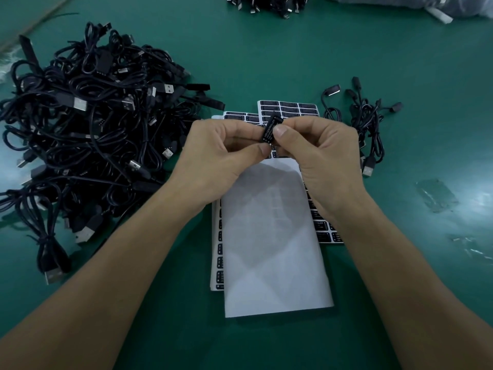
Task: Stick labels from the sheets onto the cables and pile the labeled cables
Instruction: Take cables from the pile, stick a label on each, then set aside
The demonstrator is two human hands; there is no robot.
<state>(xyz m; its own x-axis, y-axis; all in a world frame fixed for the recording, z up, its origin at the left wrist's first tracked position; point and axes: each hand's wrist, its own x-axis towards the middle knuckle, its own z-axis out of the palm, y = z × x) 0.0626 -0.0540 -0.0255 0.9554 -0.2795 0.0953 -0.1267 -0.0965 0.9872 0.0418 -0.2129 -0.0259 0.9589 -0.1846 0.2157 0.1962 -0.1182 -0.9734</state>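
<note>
Left hand and right hand both pinch one black label mid-worktop, above the label sheets. Big cable pile near left edge.

Table: flat green surface filling the whole view.
Light: pale glare at the right edge.
Far right corner: clear plastic bag.
Right side: crumpled clear plastic scrap.

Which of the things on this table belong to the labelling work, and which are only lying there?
For the job: left hand and right hand, both pinching a small printed black piece; label sheets; big cable heap; small cable bunch.
Just lying about: clear plastic scrap; far cable heap and plastic bag, untouched.
</note>
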